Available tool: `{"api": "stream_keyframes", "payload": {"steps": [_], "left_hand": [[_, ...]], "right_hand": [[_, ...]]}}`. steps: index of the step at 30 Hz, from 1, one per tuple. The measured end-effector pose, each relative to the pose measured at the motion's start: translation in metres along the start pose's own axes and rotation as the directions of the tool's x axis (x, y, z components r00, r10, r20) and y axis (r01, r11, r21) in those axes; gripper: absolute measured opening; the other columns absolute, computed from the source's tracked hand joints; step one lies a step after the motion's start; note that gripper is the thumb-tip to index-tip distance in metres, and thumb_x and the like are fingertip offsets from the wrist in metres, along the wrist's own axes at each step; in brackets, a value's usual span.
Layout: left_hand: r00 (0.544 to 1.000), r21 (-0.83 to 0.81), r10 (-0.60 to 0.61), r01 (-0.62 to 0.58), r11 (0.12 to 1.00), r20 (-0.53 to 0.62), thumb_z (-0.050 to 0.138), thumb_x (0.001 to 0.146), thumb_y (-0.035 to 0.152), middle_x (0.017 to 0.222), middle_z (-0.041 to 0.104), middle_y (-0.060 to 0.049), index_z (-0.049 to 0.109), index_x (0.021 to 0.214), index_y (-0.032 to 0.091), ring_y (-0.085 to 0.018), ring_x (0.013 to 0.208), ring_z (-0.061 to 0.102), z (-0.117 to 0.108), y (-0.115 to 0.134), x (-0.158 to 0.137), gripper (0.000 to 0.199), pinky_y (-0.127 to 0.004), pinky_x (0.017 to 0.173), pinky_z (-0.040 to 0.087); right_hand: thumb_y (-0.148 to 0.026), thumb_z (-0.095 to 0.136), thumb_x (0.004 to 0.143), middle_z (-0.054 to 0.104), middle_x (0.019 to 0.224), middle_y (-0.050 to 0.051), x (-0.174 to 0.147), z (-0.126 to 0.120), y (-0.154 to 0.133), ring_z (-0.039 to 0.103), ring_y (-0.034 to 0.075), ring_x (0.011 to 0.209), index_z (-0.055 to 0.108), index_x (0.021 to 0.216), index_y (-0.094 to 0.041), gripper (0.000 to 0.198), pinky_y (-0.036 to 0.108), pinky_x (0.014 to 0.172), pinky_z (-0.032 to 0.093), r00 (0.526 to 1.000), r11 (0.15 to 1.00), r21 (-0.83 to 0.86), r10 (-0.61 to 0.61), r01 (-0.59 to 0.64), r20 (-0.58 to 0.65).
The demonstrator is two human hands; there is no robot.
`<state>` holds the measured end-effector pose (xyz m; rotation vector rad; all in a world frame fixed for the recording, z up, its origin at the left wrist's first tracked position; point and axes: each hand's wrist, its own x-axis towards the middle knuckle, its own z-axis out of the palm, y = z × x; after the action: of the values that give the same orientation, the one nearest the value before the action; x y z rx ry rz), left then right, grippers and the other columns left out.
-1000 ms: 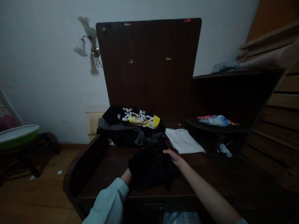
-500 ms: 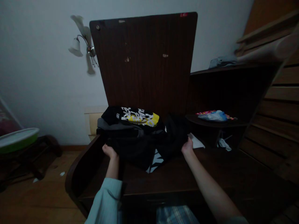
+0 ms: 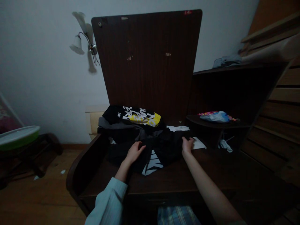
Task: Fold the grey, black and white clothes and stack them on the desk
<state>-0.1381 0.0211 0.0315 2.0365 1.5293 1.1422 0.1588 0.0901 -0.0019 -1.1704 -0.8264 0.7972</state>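
A black garment (image 3: 167,145) with a pale, dark-striped patch lies loosely spread on the dark wooden desk (image 3: 164,184); its exact kind I cannot make out. My left hand (image 3: 134,152) rests on its left part, thumb and fingers apart. At the garment's right edge, my right hand (image 3: 187,145) has its fingers closed on the cloth. Behind lies a bundled black garment (image 3: 142,117) with white lettering and a yellow print, and grey cloth (image 3: 110,124) beside it. White paper (image 3: 198,143) pokes out just past my right hand.
A tall dark panel (image 3: 150,62) stands behind the desk. To the right, a small shelf (image 3: 217,125) holds a plastic bag (image 3: 215,116). The desk's raised side (image 3: 77,165) bounds the left. A green-rimmed basin (image 3: 21,137) sits on a stand at far left.
My left hand has let go of the garment's left edge and moved right onto the cloth. The garment has come down flatter on the desk, uncovering white paper behind it.
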Motion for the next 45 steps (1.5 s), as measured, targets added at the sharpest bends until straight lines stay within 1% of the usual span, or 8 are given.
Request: {"api": "stream_keyframes", "payload": {"steps": [4,8,11,16,20,25,37,45], "left_hand": [[0.994,0.055,-0.06,0.056,0.997,0.091,0.069,0.056,0.032,0.09,0.061,-0.008,0.058,0.102,0.015,-0.024,0.088,0.054,0.007,-0.01,-0.001,0.05,-0.033,0.082,0.039],[0.981,0.07,-0.044,0.031,0.997,0.188,0.06,0.063,0.025,0.076,0.059,-0.005,0.063,0.076,0.016,-0.021,0.077,0.054,0.004,-0.007,0.001,0.016,-0.031,0.074,0.04],[0.99,-0.061,-0.002,0.011,0.998,0.142,0.055,0.065,0.025,0.079,0.059,-0.005,0.061,0.064,0.017,-0.019,0.08,0.053,-0.002,0.004,0.002,0.01,-0.03,0.077,0.04],[0.922,-0.551,-0.009,0.239,0.799,0.387,0.042,0.071,0.042,0.078,0.065,-0.006,0.06,0.074,0.015,-0.018,0.074,0.058,-0.018,0.017,-0.004,0.032,-0.03,0.072,0.043],[0.762,-0.464,-0.033,0.427,0.776,0.647,0.033,0.071,0.061,0.06,0.063,-0.006,0.056,0.068,0.015,-0.011,0.039,0.047,-0.018,0.013,-0.005,0.052,-0.025,0.045,0.036],[0.933,-0.154,-0.183,0.24,0.959,0.311,0.047,0.067,0.059,0.045,0.052,0.002,0.055,0.057,0.014,-0.008,0.04,0.04,-0.003,-0.009,0.001,0.047,-0.021,0.043,0.028],[0.946,0.295,-0.14,0.05,0.954,0.293,0.059,0.065,0.037,0.072,0.066,-0.003,0.066,0.096,0.019,-0.02,0.07,0.06,-0.003,-0.023,0.003,0.037,-0.025,0.061,0.039],[0.967,0.384,-0.153,0.064,0.921,0.205,0.067,0.061,0.036,0.115,0.056,-0.008,0.043,0.122,0.02,-0.022,0.107,0.051,-0.003,-0.024,0.001,0.067,-0.028,0.087,0.038]], "right_hand": [[-0.022,0.05,0.064,0.038,0.124,0.016,-0.02,0.005,-0.02,0.028,0.029,0.122,0.038,0.105,-0.017,0.044,0.046,0.101,0.02,0.841,0.908,-0.322,-0.383,0.268,-0.382],[-0.019,0.046,0.069,0.033,0.128,0.017,-0.044,0.015,-0.035,0.027,0.027,0.123,0.038,0.108,-0.015,0.04,0.046,0.1,0.022,0.689,0.696,-0.476,-0.688,0.537,-0.227],[-0.017,0.044,0.071,0.038,0.125,0.015,-0.053,0.02,-0.038,0.032,0.025,0.12,0.04,0.108,-0.016,0.037,0.047,0.098,0.025,0.647,0.616,-0.474,-0.753,0.629,-0.121],[-0.018,0.042,0.07,0.056,0.1,0.009,-0.056,0.025,-0.035,0.05,0.021,0.099,0.048,0.093,-0.02,0.024,0.04,0.091,0.035,0.778,0.731,-0.319,-0.628,0.603,0.032],[-0.017,0.043,0.069,0.061,0.079,0.003,-0.055,0.027,-0.03,0.056,0.019,0.081,0.053,0.078,-0.023,0.014,0.032,0.081,0.04,0.857,0.824,-0.241,-0.475,0.513,0.2],[-0.013,0.049,0.065,0.057,0.06,-0.002,-0.052,0.028,-0.02,0.054,0.016,0.062,0.054,0.061,-0.024,0.013,0.025,0.064,0.038,0.883,0.792,-0.432,-0.271,0.431,0.384],[-0.009,0.057,0.06,0.056,0.055,0.0,-0.048,0.027,-0.009,0.058,0.019,0.068,0.058,0.059,-0.024,0.015,0.027,0.063,0.037,0.934,0.71,-0.628,-0.122,0.319,0.337],[-0.028,0.056,0.071,0.059,0.107,0.015,-0.056,0.027,-0.028,0.058,0.028,0.093,0.035,0.124,-0.014,0.06,0.034,0.072,0.043,0.909,0.291,-0.876,0.047,0.385,0.415]]}}
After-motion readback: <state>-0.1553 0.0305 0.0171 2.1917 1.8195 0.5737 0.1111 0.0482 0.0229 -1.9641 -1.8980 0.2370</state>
